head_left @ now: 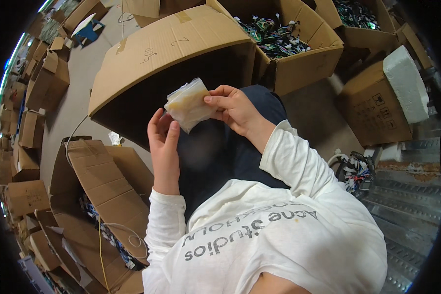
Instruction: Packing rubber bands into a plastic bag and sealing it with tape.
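A clear plastic bag with something pale yellow and white inside is held up in front of me. My right hand pinches its right edge between thumb and fingers. Just left of the bag is my left hand, its thumb and fingers apart; I cannot tell whether the fingertips touch the plastic. Behind both hands stands a large cardboard box with a dark opening facing me. What exactly the bag contains is not clear.
Open cartons of tangled wires and circuit boards stand at the far right. A tilted cardboard box with cables is at left. White foam leans on a carton at right, near ridged metal. A small blue stool stands far left.
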`<state>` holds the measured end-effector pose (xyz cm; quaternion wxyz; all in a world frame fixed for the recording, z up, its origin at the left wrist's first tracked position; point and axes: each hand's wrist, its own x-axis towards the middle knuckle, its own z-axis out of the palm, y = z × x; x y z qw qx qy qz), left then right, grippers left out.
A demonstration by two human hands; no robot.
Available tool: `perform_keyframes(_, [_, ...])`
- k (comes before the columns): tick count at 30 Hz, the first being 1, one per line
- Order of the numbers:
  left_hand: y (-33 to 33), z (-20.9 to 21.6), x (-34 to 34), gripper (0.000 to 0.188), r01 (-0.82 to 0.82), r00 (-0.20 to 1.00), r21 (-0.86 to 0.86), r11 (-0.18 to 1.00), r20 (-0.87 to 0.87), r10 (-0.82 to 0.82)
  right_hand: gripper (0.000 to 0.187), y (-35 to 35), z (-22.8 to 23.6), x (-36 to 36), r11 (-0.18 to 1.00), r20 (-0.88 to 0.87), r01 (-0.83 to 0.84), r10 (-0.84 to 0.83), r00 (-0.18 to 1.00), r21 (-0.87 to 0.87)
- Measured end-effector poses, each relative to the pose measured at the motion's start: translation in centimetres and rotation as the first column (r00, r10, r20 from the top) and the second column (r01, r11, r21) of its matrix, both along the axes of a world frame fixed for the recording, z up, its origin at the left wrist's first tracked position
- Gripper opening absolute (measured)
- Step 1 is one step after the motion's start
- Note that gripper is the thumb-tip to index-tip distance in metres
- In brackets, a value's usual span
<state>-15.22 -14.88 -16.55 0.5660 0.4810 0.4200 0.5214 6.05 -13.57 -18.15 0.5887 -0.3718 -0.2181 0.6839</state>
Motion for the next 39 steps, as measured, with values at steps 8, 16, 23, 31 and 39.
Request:
perform_keyframes(8, [2.4, -0.6, 0.1, 0.046, 0.085, 0.996, -0.055, 0.995, 0.0, -0.085, 0.011, 0.7, -0.4, 1.5, 0.997, 0.079, -0.062, 0.066, 0.995, -0.054])
perform_keyframes(16, [5.8, 2.2, 1.6, 0.046, 0.132, 0.981, -0.109, 0.985, -0.127, -0.145, 0.017, 3.9, 0.4, 4.2, 0.995, 0.214, -0.098, 0.099, 0.972, -0.018])
perform_keyframes(23, [14.1, 3.3, 5.2, 0.046, 0.409, 0.911, -0.263, 0.874, 0.055, -0.409, 0.017, 9.6, 1.4, 7.5, 0.999, 0.231, -0.009, 0.017, 0.973, -0.034])
perform_keyframes(31, [19.0, 0.9, 7.9, 0.047, 0.382, 0.918, -0.309, 0.871, 0.019, -0.396, 0.022, 13.7, 0.3, 9.6, 0.994, 0.304, -0.037, 0.066, 0.951, -0.1])
perform_keyframes(39, [19.9, 0.4, 7.9, 0.044, 0.339, 0.916, -0.369, 0.865, -0.081, -0.393, 0.019, 13.8, 0.0, 9.6, 0.985, 0.302, -0.076, 0.121, 0.945, -0.157])
